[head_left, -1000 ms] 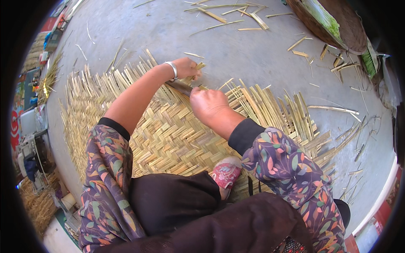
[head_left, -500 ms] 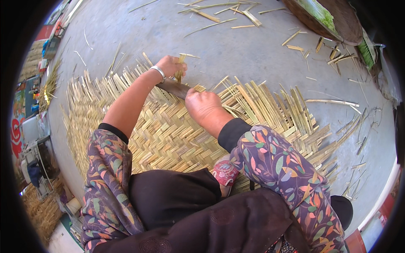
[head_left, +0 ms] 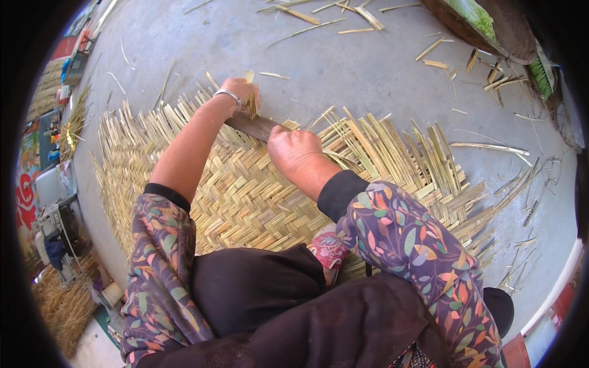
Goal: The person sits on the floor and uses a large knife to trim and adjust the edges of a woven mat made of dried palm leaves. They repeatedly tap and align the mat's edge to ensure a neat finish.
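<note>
A woven mat (head_left: 245, 196) of split straw-coloured reeds lies on the floor before me, its far edge a fringe of loose strip ends. My left hand (head_left: 241, 95), a silver bangle at its wrist, is closed round a short bunch of reed strips (head_left: 251, 105) just beyond that edge. My right hand (head_left: 296, 148) forms a fist on the near end of a dark, flat, blade-like tool (head_left: 253, 126). The tool slants up and left across the mat's edge, its far end beside my left hand; its handle is hidden in my fist.
Cut reed pieces (head_left: 368, 18) are scattered over the grey concrete floor (head_left: 184, 49). At the far right stands a brown container (head_left: 514, 37) beside leafy greens (head_left: 469, 18). A patterned red shoe (head_left: 329, 250) rests at the mat's near side. Straw bundles (head_left: 67, 313) lie at the left.
My left hand has turned and shifted slightly left, and the reed bunch has tilted with it. My right hand and the dark tool have hardly moved.
</note>
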The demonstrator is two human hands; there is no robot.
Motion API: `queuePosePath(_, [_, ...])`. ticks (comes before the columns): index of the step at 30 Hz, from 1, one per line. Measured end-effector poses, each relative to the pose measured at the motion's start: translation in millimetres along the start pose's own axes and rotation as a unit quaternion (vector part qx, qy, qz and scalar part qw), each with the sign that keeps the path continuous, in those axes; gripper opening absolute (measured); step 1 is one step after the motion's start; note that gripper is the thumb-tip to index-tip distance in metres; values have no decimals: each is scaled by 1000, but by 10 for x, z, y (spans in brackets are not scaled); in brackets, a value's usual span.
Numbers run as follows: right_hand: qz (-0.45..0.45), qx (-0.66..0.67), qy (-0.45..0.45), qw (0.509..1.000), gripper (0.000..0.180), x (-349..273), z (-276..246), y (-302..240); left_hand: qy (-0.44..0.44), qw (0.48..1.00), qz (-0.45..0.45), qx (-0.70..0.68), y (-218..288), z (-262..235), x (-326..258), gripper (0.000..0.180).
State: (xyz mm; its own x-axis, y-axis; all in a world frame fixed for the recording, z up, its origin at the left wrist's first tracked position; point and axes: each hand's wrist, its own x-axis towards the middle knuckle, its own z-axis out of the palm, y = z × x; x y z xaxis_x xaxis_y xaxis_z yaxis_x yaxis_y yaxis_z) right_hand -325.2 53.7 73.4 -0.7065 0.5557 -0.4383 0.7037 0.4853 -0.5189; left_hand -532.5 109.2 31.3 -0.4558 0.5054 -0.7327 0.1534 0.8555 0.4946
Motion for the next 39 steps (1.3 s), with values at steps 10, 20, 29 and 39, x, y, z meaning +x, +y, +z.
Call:
queuePosePath(10, [-10,-17,49,999,21,64,32,4,29,943,261,205,-67,-358,73,13])
queuePosePath(20, [-61,-2,112,992,16,-228,-321,195,78,960,268,-35,1315,-551,-206,78])
queuePosePath(29, [-63,-107,177,976,8,-1347,-769,799,334,876,330,-109,529,-793,66,75])
queuePosePath(39, [-56,-125,66,988,13,-2104,-218,1291,391,898,-143,144,-3958,-499,-1610,105])
